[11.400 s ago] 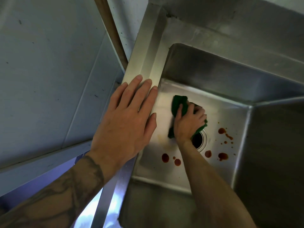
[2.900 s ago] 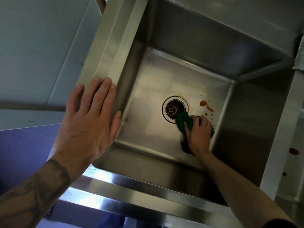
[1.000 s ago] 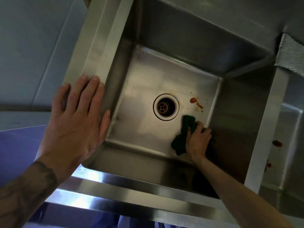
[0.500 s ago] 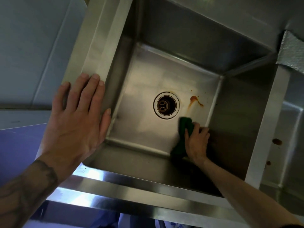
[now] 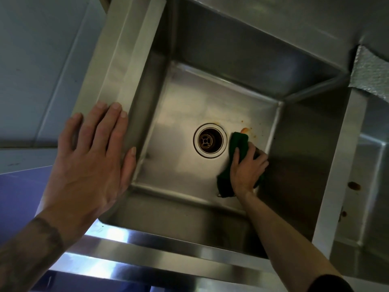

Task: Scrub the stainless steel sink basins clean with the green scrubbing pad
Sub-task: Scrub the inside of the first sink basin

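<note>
A deep stainless steel sink basin (image 5: 189, 102) fills the view, with a round drain (image 5: 210, 140) in its floor. My right hand (image 5: 246, 169) presses the green scrubbing pad (image 5: 239, 142) flat on the basin floor, just right of the drain. The pad's far edge touches an orange-red smear (image 5: 245, 130) with small specks around it. My left hand (image 5: 92, 163) lies flat with straight fingers on the basin's left rim (image 5: 117, 66), thumb over the inner edge.
A second basin (image 5: 366, 186) lies to the right beyond a steel divider (image 5: 334, 186), with red-brown spots (image 5: 354, 185) on its wall. A textured grey sheet (image 5: 372, 74) sits at the upper right. The sink's shiny front rim (image 5: 147, 256) runs along the bottom; a grey wall is on the left.
My right hand has pushed the pad away from me across the floor onto the red stain, which is now smaller and smeared. My left hand has stayed on the rim.
</note>
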`<action>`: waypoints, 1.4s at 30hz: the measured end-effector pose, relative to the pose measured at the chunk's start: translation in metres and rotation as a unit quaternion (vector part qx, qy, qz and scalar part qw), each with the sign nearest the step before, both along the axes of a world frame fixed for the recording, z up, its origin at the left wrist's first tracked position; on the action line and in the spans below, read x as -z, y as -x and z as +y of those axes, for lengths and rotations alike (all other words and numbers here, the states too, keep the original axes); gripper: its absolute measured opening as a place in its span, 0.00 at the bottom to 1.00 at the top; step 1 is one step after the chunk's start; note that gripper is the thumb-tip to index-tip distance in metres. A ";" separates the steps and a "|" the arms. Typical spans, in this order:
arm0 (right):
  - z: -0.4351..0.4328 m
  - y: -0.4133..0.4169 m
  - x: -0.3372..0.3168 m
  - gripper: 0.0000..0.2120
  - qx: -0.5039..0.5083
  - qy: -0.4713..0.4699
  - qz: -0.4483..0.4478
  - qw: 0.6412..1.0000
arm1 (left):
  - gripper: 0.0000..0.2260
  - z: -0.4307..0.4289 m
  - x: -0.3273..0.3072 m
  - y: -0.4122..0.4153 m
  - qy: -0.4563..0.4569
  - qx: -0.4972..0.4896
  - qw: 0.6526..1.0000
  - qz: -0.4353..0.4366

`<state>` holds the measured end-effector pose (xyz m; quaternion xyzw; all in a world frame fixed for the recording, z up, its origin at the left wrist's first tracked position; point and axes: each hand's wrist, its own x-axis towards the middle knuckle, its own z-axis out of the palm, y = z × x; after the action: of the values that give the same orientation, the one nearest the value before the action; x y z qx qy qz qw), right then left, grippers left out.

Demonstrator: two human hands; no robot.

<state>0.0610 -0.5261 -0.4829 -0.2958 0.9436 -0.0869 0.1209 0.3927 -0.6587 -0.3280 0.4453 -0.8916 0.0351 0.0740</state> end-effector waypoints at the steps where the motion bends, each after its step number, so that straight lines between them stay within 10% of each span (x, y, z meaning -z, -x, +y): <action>1: 0.004 0.003 0.003 0.22 -0.015 -0.001 -0.001 1.000 | 0.30 0.000 0.002 0.000 0.000 -0.001 1.000 0.004; 7: -0.077 0.041 0.012 0.22 0.121 0.000 0.041 0.992 | 0.30 0.000 0.005 -0.002 -0.001 0.002 1.000 -0.009; 13: -0.045 0.031 0.010 0.19 -0.151 0.041 -0.018 0.988 | 0.30 0.001 0.002 -0.001 0.003 0.001 1.000 -0.010; 18: -0.088 0.031 0.009 0.18 0.084 0.051 0.007 0.995 | 0.31 -0.001 0.008 -0.002 0.006 -0.002 1.000 -0.003; 24: -0.066 0.022 0.006 0.17 -0.204 0.061 -0.059 0.975 | 0.31 0.000 0.006 -0.002 0.006 -0.002 1.000 -0.007; 30: -0.112 0.050 0.008 0.18 0.112 0.042 0.021 0.993 | 0.29 0.001 -0.006 0.002 -0.008 -0.002 0.999 -0.037; 37: -0.094 0.040 0.003 0.18 -0.274 0.065 -0.049 0.958 | 0.28 0.003 -0.017 0.007 -0.017 -0.007 0.998 -0.058; 42: -0.140 0.049 0.006 0.18 0.012 0.065 -0.014 0.998 | 0.28 0.002 -0.019 0.007 -0.017 -0.009 0.997 -0.070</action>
<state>0.0125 -0.6657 -0.4890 -0.2904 0.9377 -0.1538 0.1134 0.3860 -0.6570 -0.3094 0.4510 -0.8910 0.0513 0.0032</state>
